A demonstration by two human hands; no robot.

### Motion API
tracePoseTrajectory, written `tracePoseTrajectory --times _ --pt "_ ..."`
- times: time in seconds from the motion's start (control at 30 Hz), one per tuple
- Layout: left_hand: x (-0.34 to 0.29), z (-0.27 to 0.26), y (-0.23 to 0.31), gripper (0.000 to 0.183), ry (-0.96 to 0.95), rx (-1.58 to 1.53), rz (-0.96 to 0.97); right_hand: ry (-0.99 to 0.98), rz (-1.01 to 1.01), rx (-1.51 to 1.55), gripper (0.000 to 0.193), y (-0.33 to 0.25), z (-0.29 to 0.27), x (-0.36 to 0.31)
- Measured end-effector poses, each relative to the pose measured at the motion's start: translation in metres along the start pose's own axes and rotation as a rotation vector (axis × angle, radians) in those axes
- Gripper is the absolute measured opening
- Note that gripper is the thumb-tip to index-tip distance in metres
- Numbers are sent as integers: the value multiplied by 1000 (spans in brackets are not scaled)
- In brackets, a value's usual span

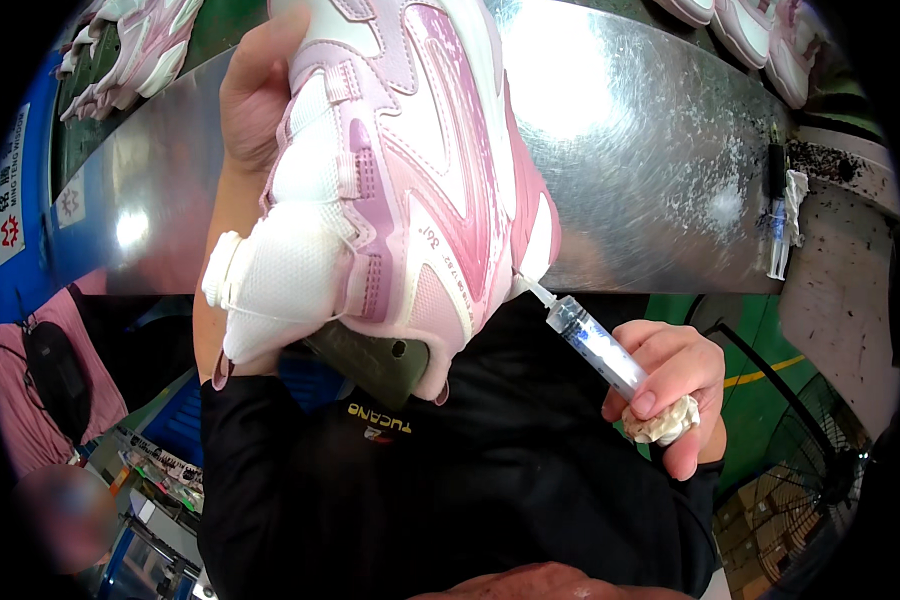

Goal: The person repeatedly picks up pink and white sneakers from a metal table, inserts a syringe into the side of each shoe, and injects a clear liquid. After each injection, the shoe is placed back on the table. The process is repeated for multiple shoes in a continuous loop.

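A pink, white and lilac sneaker point(440, 180) hangs tilted over the near edge of a metal worktop, with a dark green shoe last point(380, 362) showing in its opening. Fingers of my left hand point(258, 95) are wrapped round its far left side, partly hidden behind it. A clear syringe point(598, 348) with bluish markings sits in my closed right hand point(682, 375), along with a crumpled whitish wad point(662, 421), perhaps tissue or cloth. The syringe's thin tip meets the sneaker at the sole edge near the heel; whether it goes into the seam cannot be made out.
The shiny metal worktop point(630, 190) spans the far side. Another syringe point(777, 235) lies at its right end beside a white crumpled strip point(795, 205). More pink-white shoes stand at far left point(150, 50) and far right point(745, 35). A black fan point(820, 480) stands low right.
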State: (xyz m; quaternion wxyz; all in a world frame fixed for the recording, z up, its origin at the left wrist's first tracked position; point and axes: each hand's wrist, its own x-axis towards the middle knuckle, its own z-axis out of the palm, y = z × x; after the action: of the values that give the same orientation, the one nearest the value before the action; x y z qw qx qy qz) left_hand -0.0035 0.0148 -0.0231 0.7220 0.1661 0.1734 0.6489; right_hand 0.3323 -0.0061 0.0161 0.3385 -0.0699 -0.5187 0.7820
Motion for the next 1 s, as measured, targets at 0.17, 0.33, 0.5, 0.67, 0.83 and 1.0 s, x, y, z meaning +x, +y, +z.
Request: tracePoseTrajectory --times 0.17,0.33,0.5,0.67,0.83,1.0 --pt "-1 1 -2 36 19 4 -19 1 -2 26 54 2 -1 -1" --pt "-1 2 1 36 25 24 -44 10 -13 50 54 5 -3 -3" --pt "2 2 5 36 28 49 -59 14 -13 59 54 6 -7 -4" --pt "3 3 4 36 31 54 -77 35 -23 68 54 10 -8 -3" --pt "2 3 6 36 44 61 -89 10 -23 57 53 11 -7 -2" --pt "0 4 5 37 56 73 -100 -34 -36 -27 52 11 -7 -5"
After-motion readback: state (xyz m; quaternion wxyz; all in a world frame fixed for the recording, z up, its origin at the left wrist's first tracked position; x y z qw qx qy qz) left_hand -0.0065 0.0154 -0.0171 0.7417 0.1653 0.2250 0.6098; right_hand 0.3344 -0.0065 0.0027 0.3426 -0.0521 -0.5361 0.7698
